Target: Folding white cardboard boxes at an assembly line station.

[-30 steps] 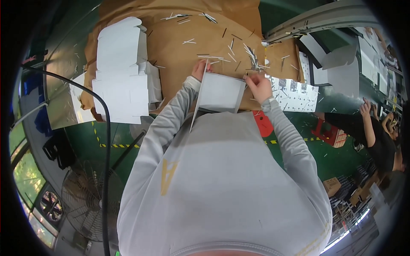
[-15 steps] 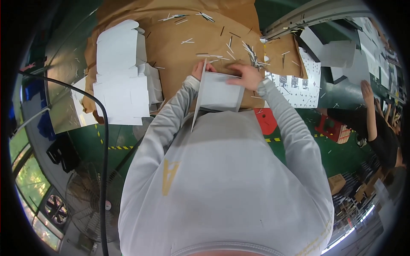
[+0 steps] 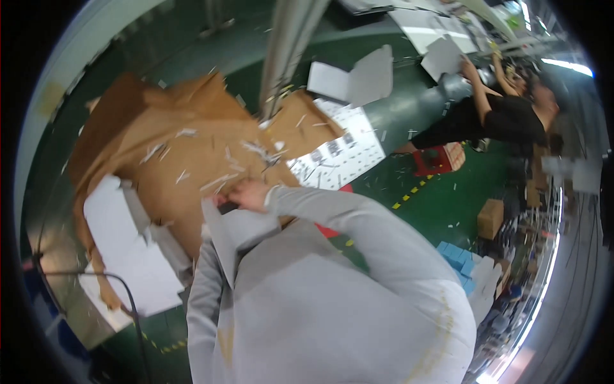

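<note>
Against my front I hold a small white cardboard box [image 3: 251, 229], partly folded, with a tall flat panel [image 3: 220, 238] standing up along its left side. My left hand [image 3: 218, 199] grips the far end of that panel. Most of it is hidden behind the cardboard, and only some blurred fingers show. My right hand [image 3: 251, 194] is closed at the box's far edge, its fingers bent over the rim near a dark gap. The fingers of both hands come close together there.
Brown paper [image 3: 185, 173] with scattered paper strips covers the table. Flattened white boxes [image 3: 125, 243] lie at left, a printed white sheet [image 3: 352, 147] at right. A metal post [image 3: 281, 64] stands beyond. A co-worker [image 3: 505, 118] is at far right, near a red stool [image 3: 438, 160].
My view has swung to the right, so the table and box now sit further left and tilted. My right hand has moved along the box's far edge toward the panel and my left fingers.
</note>
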A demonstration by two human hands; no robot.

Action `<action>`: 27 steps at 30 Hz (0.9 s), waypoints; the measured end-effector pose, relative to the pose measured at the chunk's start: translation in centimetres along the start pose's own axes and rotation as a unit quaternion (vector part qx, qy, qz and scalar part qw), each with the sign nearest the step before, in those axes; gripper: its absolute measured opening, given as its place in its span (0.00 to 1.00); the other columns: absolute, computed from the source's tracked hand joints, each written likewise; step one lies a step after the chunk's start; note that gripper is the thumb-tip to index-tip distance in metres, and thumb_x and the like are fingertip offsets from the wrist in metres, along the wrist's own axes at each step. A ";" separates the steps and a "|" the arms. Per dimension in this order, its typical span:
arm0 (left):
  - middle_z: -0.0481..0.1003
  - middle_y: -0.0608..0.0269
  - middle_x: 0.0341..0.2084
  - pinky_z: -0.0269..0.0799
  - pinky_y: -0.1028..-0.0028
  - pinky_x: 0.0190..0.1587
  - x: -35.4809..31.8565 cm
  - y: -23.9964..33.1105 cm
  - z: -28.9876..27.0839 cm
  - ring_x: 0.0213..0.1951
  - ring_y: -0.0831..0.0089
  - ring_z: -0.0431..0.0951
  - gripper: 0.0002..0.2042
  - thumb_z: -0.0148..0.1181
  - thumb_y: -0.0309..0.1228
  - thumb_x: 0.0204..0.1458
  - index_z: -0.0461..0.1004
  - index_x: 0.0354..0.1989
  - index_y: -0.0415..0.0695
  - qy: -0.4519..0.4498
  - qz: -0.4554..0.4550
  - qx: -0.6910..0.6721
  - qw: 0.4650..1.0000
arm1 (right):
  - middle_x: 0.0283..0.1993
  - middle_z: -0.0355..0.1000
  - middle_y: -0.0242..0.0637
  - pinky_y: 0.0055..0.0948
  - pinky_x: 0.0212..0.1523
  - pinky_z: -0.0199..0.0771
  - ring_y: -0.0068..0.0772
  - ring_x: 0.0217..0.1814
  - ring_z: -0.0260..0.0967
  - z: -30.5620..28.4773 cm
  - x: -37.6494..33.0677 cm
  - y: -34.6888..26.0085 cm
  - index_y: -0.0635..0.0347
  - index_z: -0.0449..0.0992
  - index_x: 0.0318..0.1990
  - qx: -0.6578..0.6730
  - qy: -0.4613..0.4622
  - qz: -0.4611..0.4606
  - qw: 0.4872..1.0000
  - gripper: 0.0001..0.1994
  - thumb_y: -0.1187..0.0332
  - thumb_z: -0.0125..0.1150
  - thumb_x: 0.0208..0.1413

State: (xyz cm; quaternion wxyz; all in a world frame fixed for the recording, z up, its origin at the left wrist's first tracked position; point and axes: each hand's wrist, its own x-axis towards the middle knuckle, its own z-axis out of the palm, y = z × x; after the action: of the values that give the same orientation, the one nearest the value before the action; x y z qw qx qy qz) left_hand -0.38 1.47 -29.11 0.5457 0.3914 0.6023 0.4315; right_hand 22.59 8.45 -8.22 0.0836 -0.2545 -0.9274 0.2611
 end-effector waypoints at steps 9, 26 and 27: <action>0.66 0.57 0.18 0.63 0.72 0.32 -0.9 8.0 3.5 0.24 0.69 0.65 0.18 0.37 0.42 0.58 0.58 0.21 0.42 -0.089 0.074 -0.151 0.982 | 0.40 0.65 0.41 0.34 0.43 0.69 0.41 0.44 0.65 2.2 -2.3 1.7 0.57 0.68 0.42 -0.076 0.016 0.002 0.997 0.13 0.67 0.46 0.48; 0.58 0.67 0.16 0.61 0.74 0.30 -0.7 7.4 4.5 0.22 0.73 0.61 0.13 0.43 0.41 0.55 0.59 0.25 0.45 -0.136 0.085 -0.339 0.927 | 0.27 0.72 0.40 0.34 0.40 0.68 0.36 0.31 0.72 -0.2 -6.1 2.4 0.64 0.67 0.42 -0.186 -0.040 0.074 0.979 0.16 0.70 0.48 0.44; 0.58 0.67 0.16 0.61 0.74 0.30 -0.9 7.7 4.9 0.22 0.73 0.61 0.13 0.43 0.41 0.55 0.59 0.25 0.45 -0.137 0.086 -0.338 0.927 | 0.27 0.72 0.41 0.35 0.41 0.68 0.38 0.31 0.72 -0.1 -6.1 2.4 0.65 0.67 0.43 -0.149 -0.037 0.112 0.982 0.17 0.70 0.49 0.43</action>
State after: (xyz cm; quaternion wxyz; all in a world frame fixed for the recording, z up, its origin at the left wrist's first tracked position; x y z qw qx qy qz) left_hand 4.59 3.60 -21.65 0.6838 0.2891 0.3043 0.5968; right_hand 28.80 7.08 -9.55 -0.0194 -0.3562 -0.9240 0.1374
